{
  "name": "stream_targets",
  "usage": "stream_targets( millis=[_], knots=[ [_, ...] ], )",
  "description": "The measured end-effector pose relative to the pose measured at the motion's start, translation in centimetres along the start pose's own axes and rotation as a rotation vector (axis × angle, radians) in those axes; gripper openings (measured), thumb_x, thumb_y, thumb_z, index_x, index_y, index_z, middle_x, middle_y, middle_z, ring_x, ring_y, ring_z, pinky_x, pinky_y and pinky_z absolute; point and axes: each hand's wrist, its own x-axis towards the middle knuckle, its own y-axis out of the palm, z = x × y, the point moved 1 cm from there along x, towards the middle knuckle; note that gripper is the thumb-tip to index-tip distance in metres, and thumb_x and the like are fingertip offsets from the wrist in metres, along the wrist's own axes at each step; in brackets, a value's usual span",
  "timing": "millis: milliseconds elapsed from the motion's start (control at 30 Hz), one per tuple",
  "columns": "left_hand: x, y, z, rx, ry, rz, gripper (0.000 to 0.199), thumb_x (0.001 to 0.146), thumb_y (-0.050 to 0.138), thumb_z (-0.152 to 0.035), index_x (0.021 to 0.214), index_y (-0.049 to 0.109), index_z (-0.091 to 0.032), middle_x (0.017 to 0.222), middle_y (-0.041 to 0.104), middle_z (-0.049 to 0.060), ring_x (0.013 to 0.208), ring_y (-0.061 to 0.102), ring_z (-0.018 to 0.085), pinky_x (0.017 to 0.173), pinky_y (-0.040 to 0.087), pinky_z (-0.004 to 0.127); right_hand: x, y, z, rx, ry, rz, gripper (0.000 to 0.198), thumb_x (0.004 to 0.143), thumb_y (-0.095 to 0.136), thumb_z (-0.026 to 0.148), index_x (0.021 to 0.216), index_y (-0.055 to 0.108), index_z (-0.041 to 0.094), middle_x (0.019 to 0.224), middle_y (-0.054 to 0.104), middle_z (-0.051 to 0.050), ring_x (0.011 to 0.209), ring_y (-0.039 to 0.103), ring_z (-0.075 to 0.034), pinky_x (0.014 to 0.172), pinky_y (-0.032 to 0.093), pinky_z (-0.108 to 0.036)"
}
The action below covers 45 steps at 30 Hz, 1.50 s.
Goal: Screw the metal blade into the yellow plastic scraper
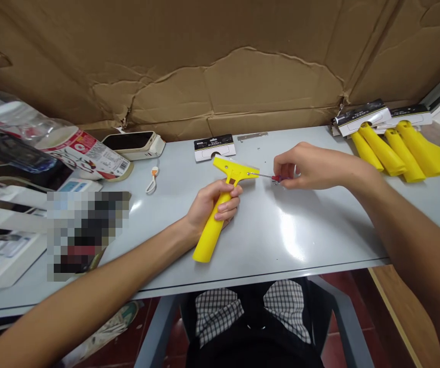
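Note:
My left hand is wrapped round the handle of a yellow scraper, holding it tilted above the table with its wide head away from me. Two small screws show on the head. In my right hand is a screwdriver with a red handle, pinched between the fingers. Its thin metal shaft reaches left to the screw at the right end of the scraper's head. A black and white header card lies just behind the head, and beside it is a flat metal blade.
Several yellow scraper handles with header cards lie at the right. On the left are a paper cup, a white device, a short white strap and white power strips. Cardboard stands along the back.

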Motion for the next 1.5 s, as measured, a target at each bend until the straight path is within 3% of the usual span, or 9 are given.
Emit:
stream_targets(
  millis=[333, 633, 1000, 1200, 1367, 1500],
  knots=[
    [-0.3, 1.2, -0.1, -0.036, 0.034, -0.107, 0.016, 0.076, 0.059, -0.010, 0.073, 0.046, -0.020, 0.062, 0.055, -0.003, 0.031, 0.032, 0.002, 0.027, 0.027, 0.013, 0.1, 0.2, 0.1, -0.018, 0.005, -0.008, 0.021, 0.087, 0.071, 0.033, 0.105, 0.077, 0.023, 0.100, 0.079, -0.008, 0.101, 0.067, -0.027, 0.079, 0.048, -0.035],
    [-0.3, 1.0, 0.0, 0.009, 0.036, -0.095, 0.014, 0.077, 0.059, -0.012, 0.072, 0.048, -0.019, 0.055, 0.049, -0.005, 0.030, 0.031, 0.003, 0.027, 0.029, 0.013, 0.0, -0.1, -0.1, -0.024, 0.011, -0.022, 0.018, 0.088, 0.070, 0.037, 0.100, 0.077, 0.026, 0.099, 0.080, -0.007, 0.102, 0.068, -0.028, 0.080, 0.050, -0.037],
    [-0.3, 1.3, 0.2, 0.061, 0.111, -0.138, 0.022, 0.071, 0.068, -0.011, 0.072, 0.047, -0.019, 0.062, 0.057, -0.004, 0.034, 0.034, 0.002, 0.028, 0.027, 0.013, -0.1, -0.1, -0.1, -0.049, 0.022, -0.035, 0.023, 0.088, 0.069, 0.037, 0.104, 0.079, 0.025, 0.099, 0.079, -0.007, 0.100, 0.068, -0.028, 0.077, 0.048, -0.036],
    [-0.4, 1.2, 0.5, 0.143, 0.157, -0.131, 0.020, 0.073, 0.070, -0.013, 0.071, 0.051, -0.018, 0.062, 0.056, -0.003, 0.034, 0.036, 0.002, 0.029, 0.028, 0.014, -0.6, -0.2, 0.6, -0.095, 0.037, -0.090, 0.023, 0.090, 0.068, 0.038, 0.104, 0.080, 0.025, 0.102, 0.077, -0.009, 0.095, 0.068, -0.027, 0.076, 0.046, -0.037],
    [-0.4, 1.0, 0.7, 0.207, 0.177, -0.146, 0.018, 0.073, 0.071, -0.014, 0.072, 0.053, -0.018, 0.059, 0.055, -0.003, 0.034, 0.038, 0.003, 0.030, 0.030, 0.015, -1.4, -0.3, 1.4, -0.155, -0.002, -0.199, 0.025, 0.095, 0.063, 0.037, 0.107, 0.082, 0.026, 0.112, 0.074, -0.010, 0.108, 0.067, -0.030, 0.082, 0.046, -0.038],
    [-0.3, 0.9, 0.8, 0.224, 0.183, -0.144, 0.021, 0.072, 0.072, -0.014, 0.072, 0.052, -0.019, 0.059, 0.055, -0.003, 0.034, 0.036, 0.003, 0.030, 0.029, 0.015, -1.7, -0.4, 1.6, -0.161, -0.038, -0.250, 0.028, 0.097, 0.062, 0.033, 0.111, 0.084, 0.025, 0.115, 0.072, -0.011, 0.103, 0.067, -0.029, 0.083, 0.048, -0.042]
  ],
)
